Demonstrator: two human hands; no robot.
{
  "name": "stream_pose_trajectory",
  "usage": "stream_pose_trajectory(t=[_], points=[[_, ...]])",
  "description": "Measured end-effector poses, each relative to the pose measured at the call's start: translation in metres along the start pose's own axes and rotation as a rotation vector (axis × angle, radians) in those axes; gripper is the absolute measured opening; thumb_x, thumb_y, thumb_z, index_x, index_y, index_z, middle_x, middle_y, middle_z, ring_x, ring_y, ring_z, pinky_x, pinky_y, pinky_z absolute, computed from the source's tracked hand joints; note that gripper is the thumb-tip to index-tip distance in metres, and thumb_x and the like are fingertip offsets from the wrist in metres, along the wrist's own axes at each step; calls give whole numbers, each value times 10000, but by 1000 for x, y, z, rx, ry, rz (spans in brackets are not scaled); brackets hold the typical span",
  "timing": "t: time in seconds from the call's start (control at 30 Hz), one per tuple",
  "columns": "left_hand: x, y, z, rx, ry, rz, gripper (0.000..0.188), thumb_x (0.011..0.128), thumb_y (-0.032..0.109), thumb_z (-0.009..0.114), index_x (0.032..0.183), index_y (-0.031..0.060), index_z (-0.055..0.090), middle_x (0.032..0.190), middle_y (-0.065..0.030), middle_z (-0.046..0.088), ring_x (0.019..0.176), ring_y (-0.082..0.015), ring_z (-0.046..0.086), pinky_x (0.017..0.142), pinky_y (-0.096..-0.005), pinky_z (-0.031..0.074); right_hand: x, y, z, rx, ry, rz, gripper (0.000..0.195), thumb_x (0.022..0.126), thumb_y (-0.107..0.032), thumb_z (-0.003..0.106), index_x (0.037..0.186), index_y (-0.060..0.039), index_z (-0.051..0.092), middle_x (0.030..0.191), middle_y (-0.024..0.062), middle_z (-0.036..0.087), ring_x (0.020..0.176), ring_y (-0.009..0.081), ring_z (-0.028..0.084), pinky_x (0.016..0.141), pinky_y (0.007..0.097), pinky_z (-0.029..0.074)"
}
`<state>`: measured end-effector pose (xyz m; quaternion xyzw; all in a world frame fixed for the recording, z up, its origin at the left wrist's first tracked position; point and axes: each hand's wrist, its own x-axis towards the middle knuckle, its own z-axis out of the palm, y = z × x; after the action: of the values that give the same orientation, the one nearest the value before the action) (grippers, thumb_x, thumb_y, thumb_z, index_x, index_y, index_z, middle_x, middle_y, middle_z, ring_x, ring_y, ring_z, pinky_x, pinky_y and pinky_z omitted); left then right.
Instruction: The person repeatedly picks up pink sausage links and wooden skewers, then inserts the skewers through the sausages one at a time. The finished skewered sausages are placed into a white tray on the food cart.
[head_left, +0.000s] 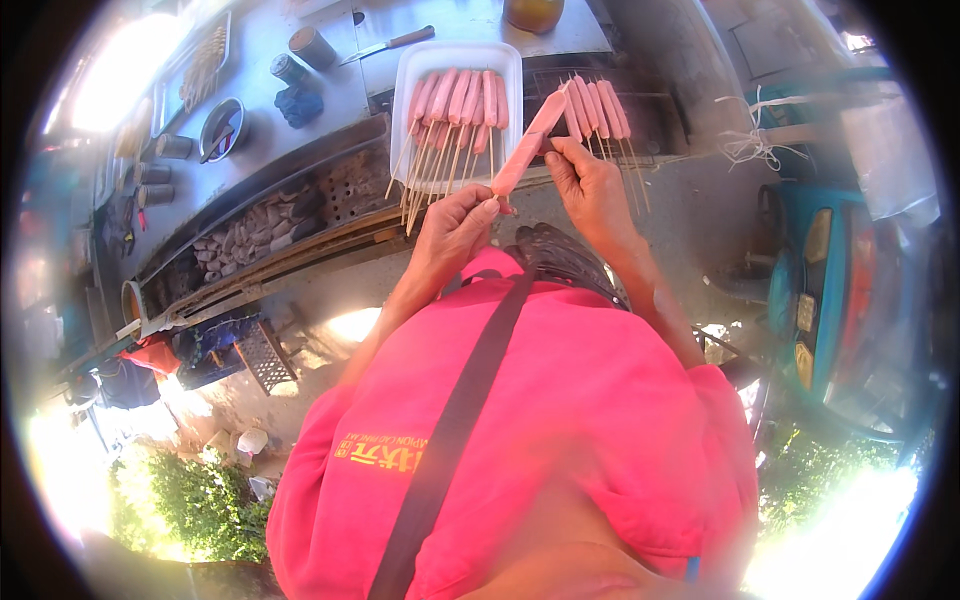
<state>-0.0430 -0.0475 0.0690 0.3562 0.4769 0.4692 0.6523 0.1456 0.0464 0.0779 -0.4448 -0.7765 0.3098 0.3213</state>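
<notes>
A pink skewered sausage (529, 146) is held up at a slant, with faint cut lines across its surface. My left hand (459, 225) grips it at the lower end, where its wooden stick begins. At the sausage's right side, my right hand (589, 184) pinches a small dark object (541, 143), mostly hidden by the fingers, which looks like a small blade. Beyond my left hand, a white plastic tray (403, 82) holds several skewered sausages (457, 97), their sticks pointing toward me. More skewered sausages (596, 109) lie on the grill rack to the right.
A long metal charcoal grill (352, 169) with charcoal (251, 236) runs along the left. On the metal counter (300, 142) are a knife (386, 45), cans (311, 47), a blue cloth (298, 105) and a metal bowl (223, 129). White ties (754, 139) hang at right, above a turquoise vehicle (817, 292).
</notes>
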Motion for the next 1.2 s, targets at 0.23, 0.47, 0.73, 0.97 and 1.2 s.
stream_pose_trajectory(t=[0.23, 0.47, 0.73, 0.97, 1.2], points=[[-2, -1, 2, 15, -17, 6, 207, 1019, 186, 504, 996, 5, 602, 579, 104, 362, 481, 5, 308, 442, -191, 208, 5, 0, -2, -18, 93, 26, 162, 955, -195, 583, 1039, -61, 618, 714, 208, 606, 645, 395, 611, 539, 420, 444], [-2, -8, -1, 31, -25, 2, 199, 1020, 178, 499, 994, 6, 597, 587, 106, 361, 485, 9, 305, 443, -186, 202, 9, 4, -8, -46, 86, 41, 161, 960, -198, 573, 1035, -64, 620, 726, 204, 617, 666, 391, 625, 564, 434, 456], [0, -5, 0, 49, -19, -33, 213, 1011, 187, 493, 991, 6, 605, 571, 99, 374, 473, 3, 308, 442, -189, 213, 9, 10, -4, -69, 83, 46, 183, 971, -163, 588, 1075, -13, 613, 748, 161, 597, 605, 148, 511, 586, 300, 452], [2, -5, -5, -15, -15, -19, 278, 1037, 225, 448, 985, 3, 606, 540, 86, 372, 429, -10, 302, 417, -195, 226, -10, -8, -13, 113, 10, 158, 188, 968, -177, 569, 1080, -36, 626, 774, 184, 636, 690, 330, 651, 596, 358, 476], [3, 1, 0, -61, -46, -79, 299, 1037, 250, 440, 993, 2, 601, 526, 73, 363, 424, -17, 305, 408, -196, 228, -26, -19, 7, 122, -162, 91, 174, 952, -172, 582, 1082, -61, 616, 769, 196, 623, 704, 384, 629, 600, 416, 465]])
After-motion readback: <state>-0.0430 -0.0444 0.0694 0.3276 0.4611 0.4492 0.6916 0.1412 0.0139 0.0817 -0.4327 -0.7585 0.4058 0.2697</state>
